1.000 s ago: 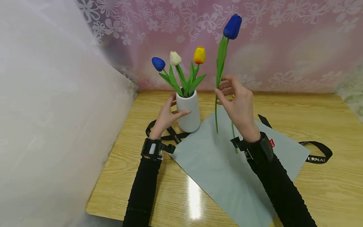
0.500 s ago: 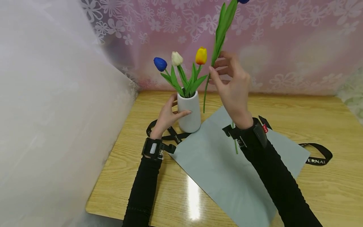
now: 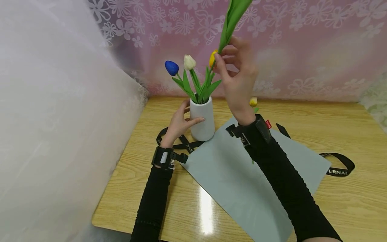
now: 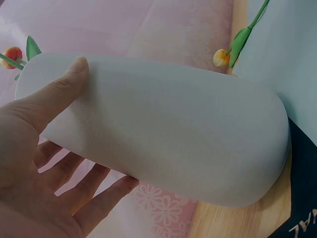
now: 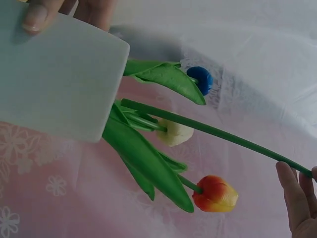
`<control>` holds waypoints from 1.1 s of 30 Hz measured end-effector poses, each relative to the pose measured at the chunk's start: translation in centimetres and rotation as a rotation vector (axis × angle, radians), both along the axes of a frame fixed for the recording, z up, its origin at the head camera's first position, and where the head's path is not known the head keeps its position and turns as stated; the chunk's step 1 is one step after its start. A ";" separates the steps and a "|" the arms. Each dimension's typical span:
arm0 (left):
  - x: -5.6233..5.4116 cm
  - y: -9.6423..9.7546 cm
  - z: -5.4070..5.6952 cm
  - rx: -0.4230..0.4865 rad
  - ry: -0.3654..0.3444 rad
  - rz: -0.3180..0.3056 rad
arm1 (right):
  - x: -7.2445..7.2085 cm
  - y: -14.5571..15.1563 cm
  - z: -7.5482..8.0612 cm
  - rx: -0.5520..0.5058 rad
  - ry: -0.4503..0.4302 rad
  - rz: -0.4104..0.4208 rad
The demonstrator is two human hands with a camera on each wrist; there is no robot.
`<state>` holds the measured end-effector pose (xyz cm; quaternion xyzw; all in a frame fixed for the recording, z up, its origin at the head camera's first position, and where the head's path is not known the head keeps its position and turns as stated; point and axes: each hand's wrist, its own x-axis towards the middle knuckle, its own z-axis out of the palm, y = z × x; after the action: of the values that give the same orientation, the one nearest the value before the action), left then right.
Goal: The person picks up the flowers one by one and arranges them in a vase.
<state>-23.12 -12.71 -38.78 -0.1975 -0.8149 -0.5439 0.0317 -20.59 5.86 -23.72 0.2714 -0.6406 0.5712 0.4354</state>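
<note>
My left hand [image 3: 178,124] grips the white vase [image 3: 202,122], its thumb across the front and its fingers around the far side. A blue tulip [image 3: 171,68], a white tulip [image 3: 189,62] and a yellow-red tulip [image 5: 215,193] stand in the vase. Above and to the right of it, my right hand [image 3: 240,77] pinches a long-stemmed tulip [image 3: 232,16] just below its leaves; the bloom is out of the head view. In the right wrist view, the lower end of this green stem [image 5: 218,133] points at the vase's mouth and overlaps the leaves there.
Grey wrapping paper [image 3: 235,188] lies on the wooden table [image 3: 136,201] right of the vase. Another yellow tulip [image 3: 253,102] lies on it, partly hidden by my right arm. Black printed ribbon [image 3: 340,171] runs beneath the paper. A floral curtain [image 3: 302,60] hangs behind.
My right hand has lifted the long-stemmed blue tulip up and left, toward the vase, and its bloom has left the head view. The left hand keeps its hold on the vase.
</note>
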 end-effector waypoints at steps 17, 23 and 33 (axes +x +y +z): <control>-0.1 0.0 0.1 -0.005 0.010 0.000 | -1.6 -0.6 -5.7 0.309 -0.151 -0.114; 0.0 0.0 0.1 -0.011 0.017 0.002 | -1.5 -0.9 -7.7 0.353 -0.230 -0.097; 0.0 0.0 0.0 0.001 0.017 -0.007 | -1.3 -1.3 -8.3 0.417 -0.294 -0.071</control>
<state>-23.09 -12.69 -38.75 -0.2051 -0.8137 -0.5426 0.0370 -21.86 4.59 -31.98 0.2466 -0.8101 0.4444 0.2922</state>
